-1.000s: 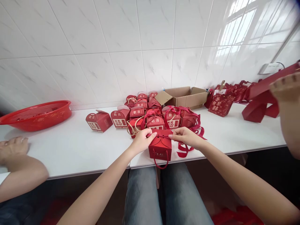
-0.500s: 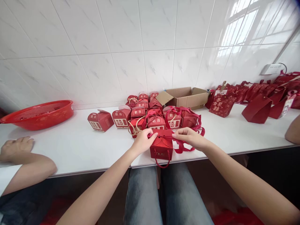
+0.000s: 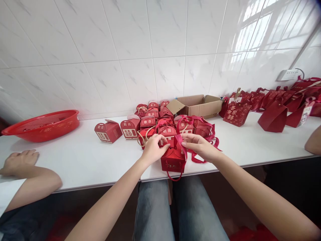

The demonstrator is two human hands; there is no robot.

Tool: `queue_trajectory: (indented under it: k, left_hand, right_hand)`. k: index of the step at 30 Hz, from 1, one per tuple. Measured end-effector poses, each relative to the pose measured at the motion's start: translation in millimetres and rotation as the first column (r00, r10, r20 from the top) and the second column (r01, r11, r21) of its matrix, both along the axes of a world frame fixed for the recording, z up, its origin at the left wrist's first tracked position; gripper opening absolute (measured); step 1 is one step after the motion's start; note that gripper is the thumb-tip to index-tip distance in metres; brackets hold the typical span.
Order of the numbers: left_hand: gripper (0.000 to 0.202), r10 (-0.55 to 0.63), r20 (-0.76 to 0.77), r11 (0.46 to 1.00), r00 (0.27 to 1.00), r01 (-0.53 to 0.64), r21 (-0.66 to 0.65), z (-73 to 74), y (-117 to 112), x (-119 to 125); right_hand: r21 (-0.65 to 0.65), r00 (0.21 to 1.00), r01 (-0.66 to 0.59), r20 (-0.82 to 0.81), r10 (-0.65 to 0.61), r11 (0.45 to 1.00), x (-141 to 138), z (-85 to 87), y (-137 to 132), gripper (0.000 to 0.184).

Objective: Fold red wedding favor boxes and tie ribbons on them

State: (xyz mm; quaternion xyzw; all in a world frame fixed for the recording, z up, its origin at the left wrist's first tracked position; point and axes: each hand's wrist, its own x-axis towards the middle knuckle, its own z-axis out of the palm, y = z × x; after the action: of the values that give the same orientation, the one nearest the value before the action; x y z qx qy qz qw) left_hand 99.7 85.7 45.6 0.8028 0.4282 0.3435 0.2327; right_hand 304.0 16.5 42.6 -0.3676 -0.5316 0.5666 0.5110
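Observation:
Directly before me, close to the table's front edge, stands a red gift box [image 3: 172,163] with a rope handle hanging down its front. A crimson ribbon [image 3: 179,142] runs through the top of this box and rises in a strip on its right side. My right hand [image 3: 198,146] pinches that ribbon between thumb and fingers. At the top left of the box, my left hand [image 3: 154,148] is closed, thumb and forefinger pinching the ribbon by the holes; its grip is partly hidden. Behind both hands crowd several red boxes [image 3: 148,122], some with rope or ribbon handles.
Left on the white table [image 3: 95,165] stands a red plastic basket [image 3: 45,129], with another person's hand [image 3: 21,162] below it. An open cardboard box [image 3: 204,108] sits against the tiled wall. Several red gift bags [image 3: 273,117] stand at right, near another person's arm [image 3: 313,140].
My right hand has brought its ribbon end upward and inward over the box, so the ribbon now stands as a strip there. My left hand stays at the box's top left.

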Motion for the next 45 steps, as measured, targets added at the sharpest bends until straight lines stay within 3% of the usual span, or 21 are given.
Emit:
queue_trajectory:
  k: [2,6,11,14,18,22,27,32,38,45]
  left_hand:
    - [0.011,0.001,0.035,1.0,0.999,-0.001,-0.018,5.4,-1.8,5.1]
    - [0.035,-0.083,0.09,0.993,0.992,0.09,-0.071,17.2,-8.8,16.1]
    - [0.021,-0.072,0.115,0.997,0.991,0.073,-0.007,23.4,-14.2,24.0]
    - [0.019,-0.074,0.146,0.996,0.986,0.067,0.057,22.3,-15.4,26.4]
    - [0.017,-0.085,0.18,0.993,0.98,0.068,0.099,20.5,-16.5,24.5]
    - [0.027,-0.044,0.167,0.999,0.985,0.041,0.019,17.1,-12.3,8.5]
    - [0.021,-0.053,0.042,0.993,0.998,0.057,-0.102,3.7,-1.9,-14.3]
    - [0.022,-0.129,-0.021,0.976,0.991,0.123,-0.18,-5.2,5.6,-15.1]
    - [0.026,-0.138,-0.024,0.978,0.99,0.133,-0.158,-5.3,7.7,-14.4]
    - [0.024,-0.128,-0.065,0.987,0.99,0.121,-0.109,-7.9,4.5,-17.4]
  right_hand:
    - [0.016,1.0,0.023,0.019,-0.024,1.0,-3.5,-0.1,-0.3,0.036]
    - [0.045,0.998,0.039,0.048,-0.041,0.998,-7.4,-0.4,-1.3,0.042]
    - [0.088,0.979,0.105,0.168,-0.119,0.991,-8.8,2.7,-1.6,0.042]
    - [0.057,0.954,0.14,0.261,-0.15,0.989,-10.6,4.2,1.3,0.049]
    - [0.078,0.932,0.17,0.312,-0.186,0.982,-16.9,2.5,5.2,0.034]
    - [0.102,0.927,0.237,0.275,-0.256,0.966,-22.9,-2.4,5.5,0.031]
    - [0.11,0.953,0.172,0.233,-0.194,0.979,-24.2,-2.5,4.7,0.03]
    - [0.098,0.962,0.133,0.227,-0.152,0.986,-22.7,2.8,4.0,0.031]
    - [0.034,0.959,0.121,0.252,-0.126,0.992,-18.1,7.1,3.8,0.031]
    - [0.025,0.914,0.215,0.347,-0.21,0.976,-24.5,11.9,4.0,0.013]
